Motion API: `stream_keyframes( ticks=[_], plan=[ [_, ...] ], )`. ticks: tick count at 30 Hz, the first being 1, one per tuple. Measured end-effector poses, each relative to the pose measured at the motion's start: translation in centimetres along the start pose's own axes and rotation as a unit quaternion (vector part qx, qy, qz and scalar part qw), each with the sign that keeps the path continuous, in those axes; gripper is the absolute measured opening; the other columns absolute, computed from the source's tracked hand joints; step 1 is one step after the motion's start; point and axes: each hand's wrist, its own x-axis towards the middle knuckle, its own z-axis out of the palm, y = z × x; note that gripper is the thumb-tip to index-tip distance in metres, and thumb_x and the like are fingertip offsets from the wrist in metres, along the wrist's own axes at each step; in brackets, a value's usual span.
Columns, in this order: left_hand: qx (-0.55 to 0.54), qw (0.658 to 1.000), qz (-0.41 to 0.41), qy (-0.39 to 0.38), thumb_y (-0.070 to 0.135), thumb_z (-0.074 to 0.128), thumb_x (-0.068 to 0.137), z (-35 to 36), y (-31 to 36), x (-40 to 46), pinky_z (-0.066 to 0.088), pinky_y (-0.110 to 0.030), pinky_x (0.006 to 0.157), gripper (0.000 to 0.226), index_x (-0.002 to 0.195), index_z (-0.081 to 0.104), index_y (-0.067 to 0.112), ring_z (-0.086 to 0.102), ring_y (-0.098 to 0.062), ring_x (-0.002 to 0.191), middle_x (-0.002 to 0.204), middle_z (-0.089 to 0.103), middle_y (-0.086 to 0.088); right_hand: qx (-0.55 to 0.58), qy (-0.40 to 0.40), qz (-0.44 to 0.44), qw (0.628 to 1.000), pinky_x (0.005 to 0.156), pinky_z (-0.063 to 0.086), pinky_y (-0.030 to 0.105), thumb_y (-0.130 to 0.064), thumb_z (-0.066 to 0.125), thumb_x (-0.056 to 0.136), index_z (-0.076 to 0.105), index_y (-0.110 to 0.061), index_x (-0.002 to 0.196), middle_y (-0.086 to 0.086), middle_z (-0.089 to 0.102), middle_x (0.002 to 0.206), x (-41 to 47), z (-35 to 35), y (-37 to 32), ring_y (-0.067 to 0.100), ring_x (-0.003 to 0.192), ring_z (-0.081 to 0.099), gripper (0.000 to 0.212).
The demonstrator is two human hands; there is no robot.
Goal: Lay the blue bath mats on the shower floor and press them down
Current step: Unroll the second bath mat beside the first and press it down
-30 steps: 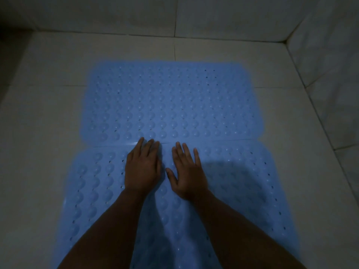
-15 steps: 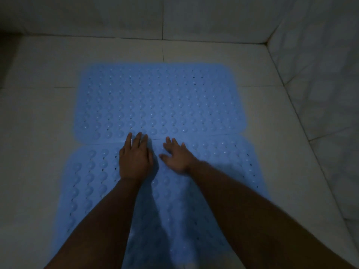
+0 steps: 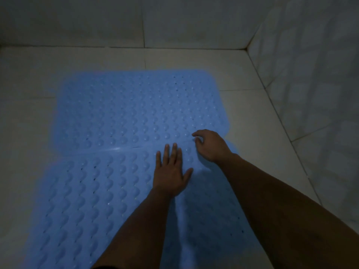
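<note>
On tiled floor | bumpy rubber mats (image 3: 136,113) | left hand (image 3: 171,175) flat, pressing | right hand (image 3: 209,146) pinching seam

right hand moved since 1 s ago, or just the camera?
Yes. The right hand has slid right along the seam where the near mat meets the far mat, toward their right edge; fingers now curled.

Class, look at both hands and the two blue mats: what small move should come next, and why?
Probably the right hand should flatten and press onto the seam. Its fingers are curled at the far mat edge, while the left hand already lies flat on the near mat.
</note>
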Motion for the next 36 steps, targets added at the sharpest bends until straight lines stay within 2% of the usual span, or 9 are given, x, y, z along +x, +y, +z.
stream_keyframes(
  ticks=[9,14,18,20,22,25,28,31,36],
  plan=[
    [0.028,0.999,0.002,0.038,0.072,0.024,0.099,1.6,0.4,0.1,0.007,-0.058,0.125,0.091,0.162,0.014,0.007,-0.006,-0.03,0.158,0.171,0.003,-0.013,-0.028,0.155,-0.088,0.984,0.091,0.052,0.044,-0.023,0.056,0.092,0.073,-0.016,0.103,0.004,0.069,0.11,-0.4,3.4,5.5,0.03,0.111,0.061,0.022],
    [0.007,0.999,-0.001,0.043,0.056,0.031,0.102,2.0,0.0,0.8,0.01,-0.056,0.126,0.075,0.16,0.026,0.008,0.004,-0.027,0.159,0.17,0.017,-0.01,-0.074,0.114,-0.062,0.989,0.088,0.05,0.041,-0.032,0.052,0.091,0.073,-0.02,0.101,0.002,0.068,0.112,-1.4,3.9,6.7,0.026,0.112,0.059,0.025],
    [-0.006,1.0,-0.009,-0.001,0.05,0.038,0.093,-0.5,-0.4,2.0,0.021,-0.051,0.125,0.071,0.152,0.044,0.01,0.028,-0.03,0.153,0.164,0.035,-0.01,-0.089,0.061,-0.062,0.992,0.088,0.053,0.044,-0.039,0.048,0.089,0.073,-0.018,0.1,0.004,0.069,0.109,-0.9,1.7,5.7,0.03,0.108,0.062,0.034],
    [0.006,0.999,-0.012,-0.049,0.049,0.041,0.094,-4.1,0.1,3.4,0.035,-0.046,0.114,0.063,0.145,0.05,0.012,0.043,-0.031,0.143,0.157,0.044,-0.009,-0.082,-0.015,-0.011,0.996,0.094,0.05,0.043,-0.044,0.048,0.092,0.072,-0.02,0.108,0.006,0.067,0.117,-0.5,-0.1,4.4,0.03,0.112,0.06,0.038],
    [0.039,0.998,-0.004,-0.052,0.045,0.042,0.096,-6.1,0.3,4.1,0.044,-0.041,0.1,0.05,0.131,0.059,0.013,0.055,-0.03,0.128,0.139,0.057,-0.008,-0.076,-0.06,0.004,0.995,0.096,0.049,0.04,-0.047,0.046,0.098,0.069,-0.021,0.118,0.009,0.065,0.124,-0.5,-0.4,3.3,0.031,0.116,0.06,0.04],
    [0.052,0.998,0.021,-0.009,0.041,0.028,0.085,-6.3,-0.2,3.5,0.042,-0.045,0.105,0.063,0.125,0.066,0.013,0.05,-0.032,0.138,0.138,0.063,-0.009,-0.125,-0.042,-0.039,0.99,0.109,0.044,0.046,-0.046,0.038,0.103,0.061,-0.012,0.137,0.014,0.057,0.143,-2.3,2.7,2.5,0.033,0.136,0.051,0.053],
    [0.029,0.999,0.026,0.032,0.042,0.033,0.082,-4.5,-0.8,2.6,0.046,-0.052,0.103,0.064,0.125,0.069,0.01,0.05,-0.038,0.138,0.14,0.062,-0.013,-0.158,-0.04,-0.06,0.985,0.118,0.029,0.06,-0.054,0.026,0.1,0.044,-0.004,0.15,0.019,0.033,0.161,-4.1,7.1,3.2,0.035,0.151,0.03,0.073],
    [0.018,0.997,0.035,0.066,0.04,0.04,0.087,-2.9,-1.4,1.9,0.043,-0.056,0.108,0.057,0.128,0.067,0.011,0.042,-0.039,0.144,0.147,0.056,-0.014,-0.192,-0.005,-0.051,0.98,0.125,0.012,0.056,-0.059,0.026,0.102,0.031,-0.006,0.156,0.016,0.016,0.167,-4.9,8.6,3.1,0.03,0.156,0.012,0.076],
    [0.038,0.994,0.04,0.096,0.036,0.048,0.095,-0.2,-2.1,1.1,0.03,-0.059,0.117,0.053,0.142,0.057,0.013,0.026,-0.039,0.153,0.159,0.043,-0.013,-0.184,0.052,-0.078,0.979,0.125,0.012,0.053,-0.057,0.033,0.102,0.03,-0.006,0.157,0.013,0.015,0.168,-5.2,9.4,3.8,0.024,0.157,0.007,0.074]
  ],
)
